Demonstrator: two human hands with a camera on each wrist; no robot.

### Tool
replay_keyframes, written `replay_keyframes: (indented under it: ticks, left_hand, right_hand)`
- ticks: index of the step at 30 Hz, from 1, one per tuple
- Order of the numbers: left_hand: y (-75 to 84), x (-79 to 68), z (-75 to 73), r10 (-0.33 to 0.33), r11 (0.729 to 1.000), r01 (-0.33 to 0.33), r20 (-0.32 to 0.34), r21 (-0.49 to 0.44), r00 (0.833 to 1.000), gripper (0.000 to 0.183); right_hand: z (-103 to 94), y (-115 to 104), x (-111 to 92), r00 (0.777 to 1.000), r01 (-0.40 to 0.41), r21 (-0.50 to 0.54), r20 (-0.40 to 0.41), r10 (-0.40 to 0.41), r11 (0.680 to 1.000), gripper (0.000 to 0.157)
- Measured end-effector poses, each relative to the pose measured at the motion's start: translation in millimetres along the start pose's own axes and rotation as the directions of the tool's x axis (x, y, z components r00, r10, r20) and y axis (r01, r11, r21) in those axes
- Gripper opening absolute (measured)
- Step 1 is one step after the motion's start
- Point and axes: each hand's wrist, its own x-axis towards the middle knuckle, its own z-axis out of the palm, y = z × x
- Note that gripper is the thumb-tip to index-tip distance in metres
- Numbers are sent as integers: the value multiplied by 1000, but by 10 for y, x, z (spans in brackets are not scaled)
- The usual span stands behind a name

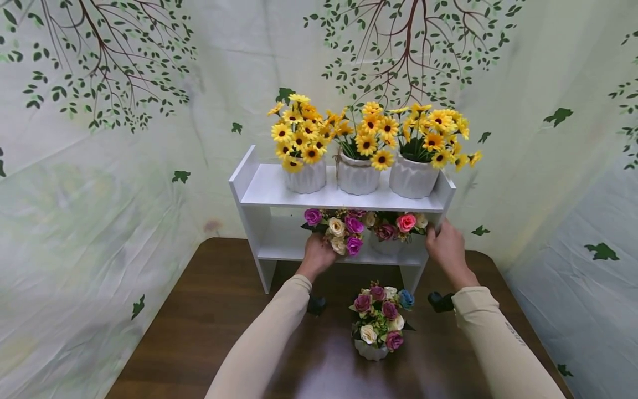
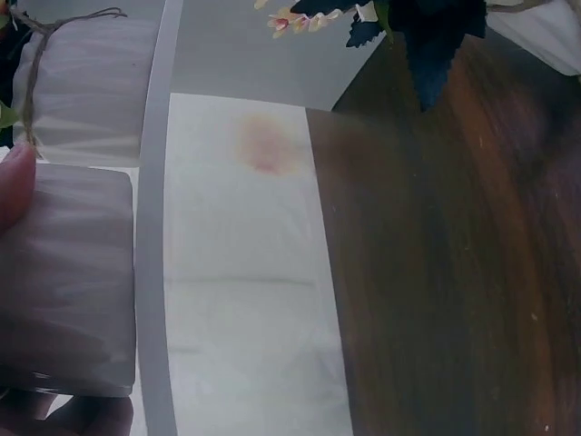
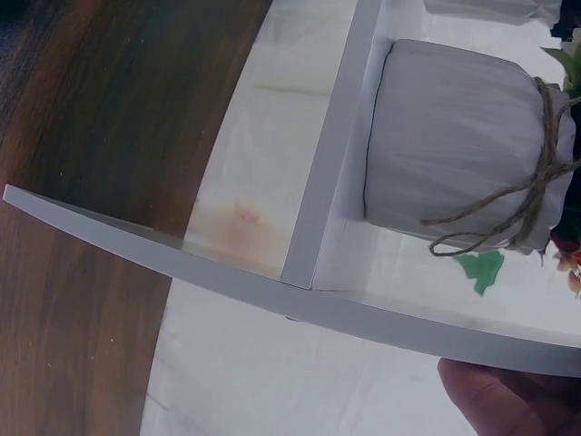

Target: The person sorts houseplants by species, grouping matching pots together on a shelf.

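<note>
My left hand (image 1: 319,256) holds a white pot (image 2: 68,282) of purple and cream roses (image 1: 336,227) at the middle board of the white shelf (image 1: 289,235). In the left wrist view the thumb (image 2: 14,189) lies on one side of this pot and fingertips show on the opposite side. Beside it stands a second white pot (image 3: 463,136), tied with twine and filled with pink and cream roses (image 1: 406,223). My right hand (image 1: 448,252) grips the shelf's right side panel; its thumb (image 3: 490,400) touches the panel edge, and the other fingers are mostly hidden.
Three white pots of yellow flowers (image 1: 366,144) stand on the top board. A pot of mauve, cream and blue roses (image 1: 384,316) sits on the brown table (image 1: 209,310), in front of the shelf between my forearms. A leaf-printed cloth (image 1: 239,72) hangs behind.
</note>
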Motion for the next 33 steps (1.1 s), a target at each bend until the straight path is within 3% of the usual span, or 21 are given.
replay_keyframes:
  ticks: [1,2,6,9,10,16,17,22,26,33]
  left_hand:
    - [0,7,21,-9,1000,9,3,-17,1000,21]
    - [124,-14,-53,-48,999,49,20,-25,999,21]
    - [254,-30,-95,-88,996,87,21,26,996,26]
    - [241,-7,-88,-105,994,104,38,32,994,27]
    - [147,17,-21,-74,997,74,11,28,997,25]
    - [122,97,-7,-153,987,154,32,-43,988,21]
    - [220,90,-75,-201,978,205,67,-48,977,22]
    - [268,124,-57,-265,962,269,72,-49,962,35]
    - [268,171,-35,-341,928,352,99,-124,935,69]
    - [273,270,-22,-394,879,439,233,-186,889,96]
  right_hand:
    - [-3,2,0,1000,-3,0,3,3,1000,32]
    - [-6,4,-1,1000,-4,-1,4,4,1000,33]
    - [0,11,-6,1000,4,0,-8,-4,1000,32]
    - [12,20,-10,1000,7,0,-13,-7,1000,32]
    - [12,20,-11,1000,9,-2,-13,-9,1000,32]
    - [14,23,1,1000,5,3,-8,-5,1000,34]
    - [15,22,2,1000,6,6,-10,-6,1000,33]
    - [6,32,3,1000,17,15,-24,-17,1000,31]
    - [2,40,14,999,23,21,-35,-22,1000,30]
    - [-9,56,12,999,32,30,-26,-32,999,30]
